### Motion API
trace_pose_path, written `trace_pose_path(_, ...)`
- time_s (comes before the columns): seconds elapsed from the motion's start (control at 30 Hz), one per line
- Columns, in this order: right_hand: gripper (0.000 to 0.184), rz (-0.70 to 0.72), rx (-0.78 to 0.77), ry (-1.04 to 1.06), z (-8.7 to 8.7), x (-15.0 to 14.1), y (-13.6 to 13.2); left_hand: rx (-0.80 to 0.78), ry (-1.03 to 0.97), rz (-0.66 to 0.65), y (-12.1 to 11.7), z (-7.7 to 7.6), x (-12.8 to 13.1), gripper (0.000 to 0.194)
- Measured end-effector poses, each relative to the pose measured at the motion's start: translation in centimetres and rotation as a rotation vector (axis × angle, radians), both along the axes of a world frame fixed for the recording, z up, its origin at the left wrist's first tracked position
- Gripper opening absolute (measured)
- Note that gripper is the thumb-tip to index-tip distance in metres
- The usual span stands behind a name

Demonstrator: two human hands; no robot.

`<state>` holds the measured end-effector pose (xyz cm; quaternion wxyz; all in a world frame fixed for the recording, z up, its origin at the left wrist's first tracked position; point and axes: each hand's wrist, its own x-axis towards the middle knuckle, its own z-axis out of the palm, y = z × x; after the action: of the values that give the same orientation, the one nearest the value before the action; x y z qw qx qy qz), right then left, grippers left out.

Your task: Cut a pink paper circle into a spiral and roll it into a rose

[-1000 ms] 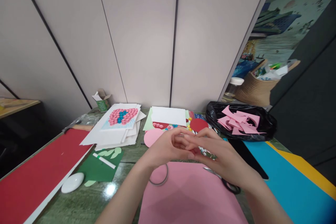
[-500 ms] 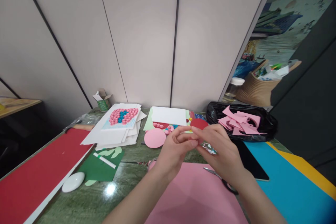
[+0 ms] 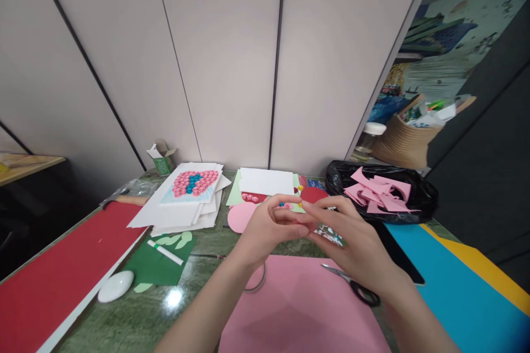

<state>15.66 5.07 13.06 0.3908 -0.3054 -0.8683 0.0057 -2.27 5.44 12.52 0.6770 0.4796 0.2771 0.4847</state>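
My left hand and my right hand meet in mid-air above the far edge of a pink sheet. The fingertips of both are curled together, thumbs below and index fingers on top. Whatever sits between them is small and hidden; a pinkish tone shows there, but I cannot tell it from skin. Beneath my right hand lie black-handled scissors on the sheet. A pink paper circle is partly covered by my left hand. Part of a metal ring shows beside my left wrist.
White papers carry a heart of pink and blue paper rolls at left. A green sheet holds a marker; a white oval object lies beside it. A black bag holds pink scraps. Blue card lies right.
Both hands stay together at the fingertips, their fingers shifted slightly. My left hand has moved a little left, covering more of the pink circle; more of the scissors' handles shows.
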Motion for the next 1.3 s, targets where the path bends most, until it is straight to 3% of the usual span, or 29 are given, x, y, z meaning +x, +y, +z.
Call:
trace_pose_path(0.2,0.048,0.046,-0.304,-0.183,1.4,-0.4,-1.0,0.014,0.151,-0.175,0.1,0.7,-1.2,0.044)
trace_pose_path(0.3,0.049,0.042,-0.351,-0.177,1.6,-0.6,-1.1,0.008,0.152,-0.211,0.2,0.6,-1.2,0.042)
trace_pose_path(0.43,0.056,-0.008,-0.218,-0.06,0.7,-0.4,-0.5,0.035,0.075,-0.11,0.2,0.2,-0.4,0.04)
trace_pose_path(0.6,0.065,-0.019,0.057,0.078,-0.1,-0.7,0.0,-0.043,-0.181,-0.033,-0.3,-0.1,1.4,0.038)
trace_pose_path(0.83,0.065,-0.028,0.152,0.124,-0.3,-1.4,0.2,-0.102,-0.315,0.029,-0.8,-0.2,2.3,0.032)
trace_pose_path(1.13,0.065,-0.003,-0.076,0.045,0.0,-0.1,-0.1,-0.005,-0.142,-0.01,0.0,-0.5,0.9,0.04)
trace_pose_path(1.3,0.061,0.025,-0.257,-0.037,0.5,0.2,-0.6,0.035,0.016,-0.128,0.0,0.0,-0.1,0.036)
